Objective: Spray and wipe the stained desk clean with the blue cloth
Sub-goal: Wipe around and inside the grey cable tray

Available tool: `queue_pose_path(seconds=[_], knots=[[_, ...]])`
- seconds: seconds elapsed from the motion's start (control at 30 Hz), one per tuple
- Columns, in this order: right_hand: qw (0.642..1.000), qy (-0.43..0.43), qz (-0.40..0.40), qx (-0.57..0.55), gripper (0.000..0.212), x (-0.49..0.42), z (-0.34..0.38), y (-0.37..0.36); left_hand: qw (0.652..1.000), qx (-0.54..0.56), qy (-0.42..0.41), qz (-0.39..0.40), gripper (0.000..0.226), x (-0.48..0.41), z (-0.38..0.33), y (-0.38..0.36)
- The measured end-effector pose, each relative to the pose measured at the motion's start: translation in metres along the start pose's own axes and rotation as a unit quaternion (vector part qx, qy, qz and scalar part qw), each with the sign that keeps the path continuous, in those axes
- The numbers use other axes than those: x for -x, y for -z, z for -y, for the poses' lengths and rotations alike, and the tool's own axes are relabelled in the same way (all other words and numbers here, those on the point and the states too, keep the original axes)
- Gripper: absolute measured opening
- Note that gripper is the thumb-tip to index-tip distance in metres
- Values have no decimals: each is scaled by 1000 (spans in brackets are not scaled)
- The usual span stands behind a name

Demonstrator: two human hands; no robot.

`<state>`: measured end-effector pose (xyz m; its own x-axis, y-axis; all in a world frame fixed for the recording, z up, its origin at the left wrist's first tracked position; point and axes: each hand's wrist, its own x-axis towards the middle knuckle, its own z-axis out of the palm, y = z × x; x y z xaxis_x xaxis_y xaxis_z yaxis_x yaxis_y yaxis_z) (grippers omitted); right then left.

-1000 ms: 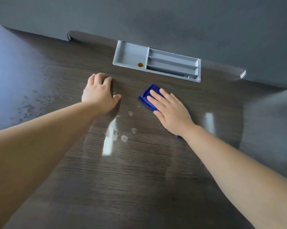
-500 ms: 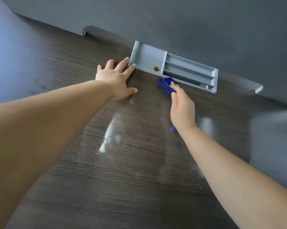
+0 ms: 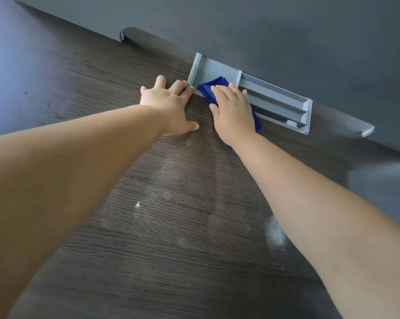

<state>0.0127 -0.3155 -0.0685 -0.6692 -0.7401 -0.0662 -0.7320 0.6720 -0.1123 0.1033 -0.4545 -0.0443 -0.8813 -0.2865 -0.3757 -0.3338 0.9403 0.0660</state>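
My right hand [image 3: 232, 109] presses the folded blue cloth [image 3: 211, 86] flat into the left compartment of the grey recessed tray [image 3: 275, 97] at the desk's far edge. The cloth covers the spot where an orange stain sat. Part of the cloth sticks out under my palm at the tray's front rim. My left hand [image 3: 169, 104] lies flat on the dark wood desk [image 3: 148, 249], fingertips against the tray's left end. Wet smears and a small white speck [image 3: 137, 204] show on the desk nearer to me.
A dark grey wall [image 3: 286, 31] runs right behind the tray. A grey cable slot [image 3: 143, 40] opens along the back edge to the left, and another grey slot end [image 3: 365, 131] shows at the right. No spray bottle is in view.
My right hand slid the cloth away from me, off the desk surface and into the tray's left compartment, over the orange stain. My left hand moved forward to the tray's left end.
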Motion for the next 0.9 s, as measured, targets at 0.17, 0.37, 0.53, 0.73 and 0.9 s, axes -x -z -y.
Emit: queue_pose_path(seconds=[0.17,0.37,0.53,0.73,0.9], knots=[[998,22,-3,58,36,9,-26,11,1000,-2,-1,12,90,-2,0,3],[998,-14,-33,-43,37,-4,16,0,1000,-4,-8,12,89,-2,1,3],[999,25,4,-36,45,-13,18,-1,1000,-5,-8,21,90,-2,1,4],[1000,9,9,27,42,-2,-13,8,1000,-5,-13,24,88,-2,1,7],[999,30,37,21,49,-28,11,-4,1000,-7,-17,22,88,-3,0,5]])
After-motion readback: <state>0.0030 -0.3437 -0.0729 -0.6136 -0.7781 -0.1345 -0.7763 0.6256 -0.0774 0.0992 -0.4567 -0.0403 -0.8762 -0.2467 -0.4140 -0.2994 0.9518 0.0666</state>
